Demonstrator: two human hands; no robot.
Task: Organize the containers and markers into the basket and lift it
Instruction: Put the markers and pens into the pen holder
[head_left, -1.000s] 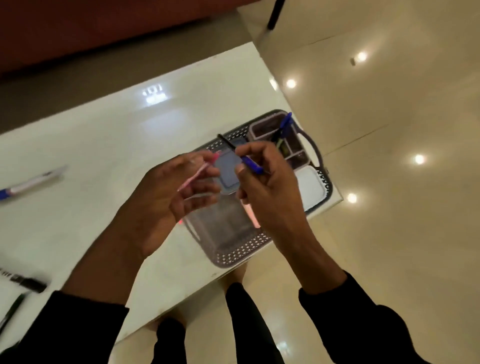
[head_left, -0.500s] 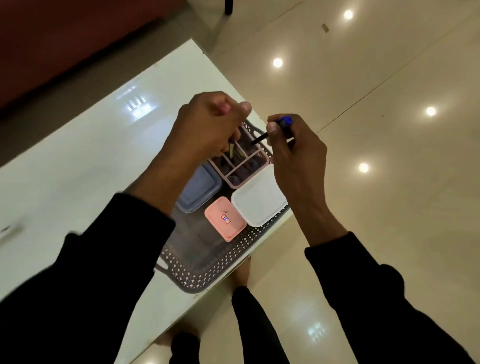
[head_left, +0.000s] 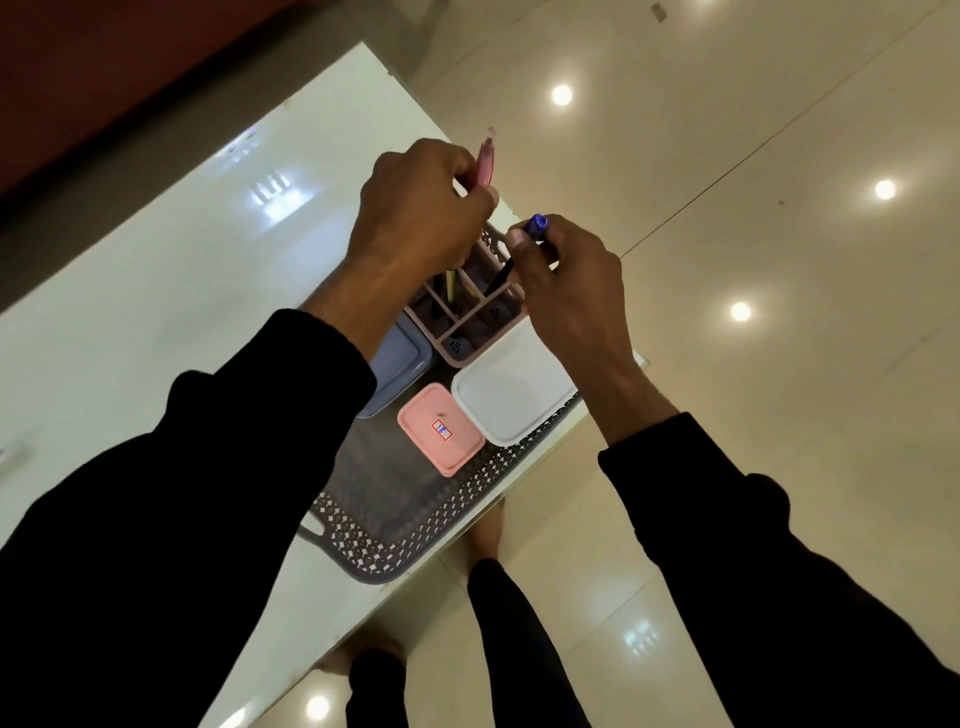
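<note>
Since the frame half a second before, my left hand (head_left: 415, 208) had tipped up so the pink marker (head_left: 485, 163) stuck out above the knuckles, and my right hand (head_left: 563, 275) had barely shifted.

Nearest me, both black sleeves (head_left: 208, 493) filled the bottom of the view, with my legs and bare feet on the glossy floor (head_left: 779, 364) below the table edge. The grey perforated basket (head_left: 415, 540) sat at the near corner of the white table (head_left: 156, 312), its front part bare. Inside it lay a small pink lidded container (head_left: 441, 428), touching a bigger white container (head_left: 511, 392) on its right, with a blue-grey container (head_left: 397, 364) partly hidden under my left forearm.

Further back in the basket stood the pink divided holder (head_left: 467, 322), with a yellowish marker (head_left: 451, 286) upright in one slot. My right hand's fingers were curled, pinching a dark marker with a blue cap (head_left: 535, 226), its tip angled down into the holder. My left hand's fingers were closed around the pink marker, held above the holder's far edge. Way off left, something blurry lay on the table, couldn't tell what.
</note>
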